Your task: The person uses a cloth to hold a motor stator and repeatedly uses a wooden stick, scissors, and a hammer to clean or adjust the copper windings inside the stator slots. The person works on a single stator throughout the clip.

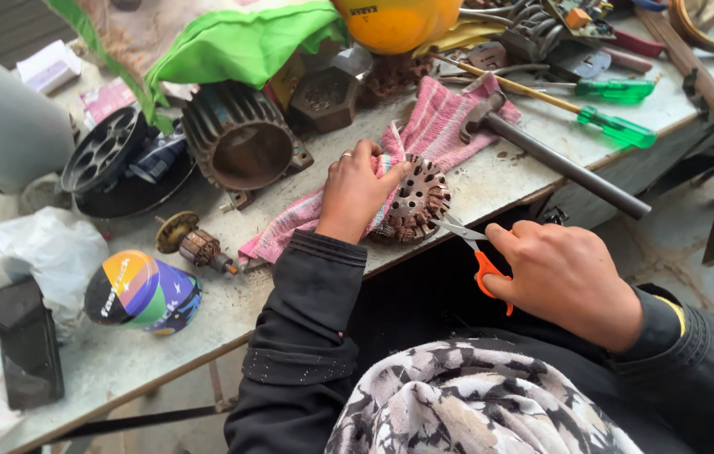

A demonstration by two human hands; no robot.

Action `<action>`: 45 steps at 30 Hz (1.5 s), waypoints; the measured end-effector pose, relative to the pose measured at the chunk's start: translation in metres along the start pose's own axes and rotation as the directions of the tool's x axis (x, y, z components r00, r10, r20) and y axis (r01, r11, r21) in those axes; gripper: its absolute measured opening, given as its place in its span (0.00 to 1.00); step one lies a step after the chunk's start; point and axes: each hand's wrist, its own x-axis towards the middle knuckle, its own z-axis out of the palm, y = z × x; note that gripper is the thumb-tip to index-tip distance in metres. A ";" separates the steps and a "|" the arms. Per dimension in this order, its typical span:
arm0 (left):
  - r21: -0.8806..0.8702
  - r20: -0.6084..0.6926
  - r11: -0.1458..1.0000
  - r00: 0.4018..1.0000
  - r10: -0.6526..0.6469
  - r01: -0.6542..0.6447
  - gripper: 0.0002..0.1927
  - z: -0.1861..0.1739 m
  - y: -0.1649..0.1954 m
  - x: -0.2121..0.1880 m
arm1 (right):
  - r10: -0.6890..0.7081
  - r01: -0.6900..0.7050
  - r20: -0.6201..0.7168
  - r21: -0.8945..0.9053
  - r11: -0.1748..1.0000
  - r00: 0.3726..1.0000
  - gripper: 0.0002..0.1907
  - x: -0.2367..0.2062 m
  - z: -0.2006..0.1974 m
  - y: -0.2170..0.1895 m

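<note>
My left hand (pixel 355 192) rests on a round slotted metal motor core (pixel 418 200) with copper windings and holds it against a pink striped cloth (pixel 437 130) at the table's front edge. A ring is on one finger. My right hand (pixel 565 277) grips scissors with orange handles (pixel 476 252). Their blades point left and touch the core's lower right side. Both sleeves are black.
On the worn table (pixel 205 324) lie a hammer (pixel 542 151), two green-handled screwdrivers (pixel 617 126), a ribbed motor housing (pixel 237 139), a small rotor (pixel 197 244), a colourful can (pixel 142 292), a black fan part (pixel 117 160), a yellow helmet (pixel 395 21), green cloth (pixel 239 42) and white plastic bags (pixel 12 269).
</note>
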 end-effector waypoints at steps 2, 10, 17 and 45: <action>0.007 0.015 1.000 1.000 0.002 -0.002 0.33 0.001 0.000 0.000 | -0.001 0.002 -0.003 0.020 1.000 1.000 0.23 0.000 0.004 0.001; 0.085 0.016 0.995 0.999 -0.047 0.046 0.31 0.008 0.009 -0.003 | -0.046 0.069 -0.186 0.117 0.991 0.982 0.22 -0.001 0.034 -0.001; 0.033 0.068 0.996 0.994 -0.087 0.085 0.31 0.005 0.006 -0.002 | 0.056 0.055 -0.294 0.355 0.933 0.954 0.20 -0.005 0.061 0.006; 0.002 -0.004 0.997 0.997 -0.072 0.072 0.29 0.016 -0.004 0.000 | -0.097 0.012 0.185 0.413 0.910 0.978 0.16 0.020 0.042 0.030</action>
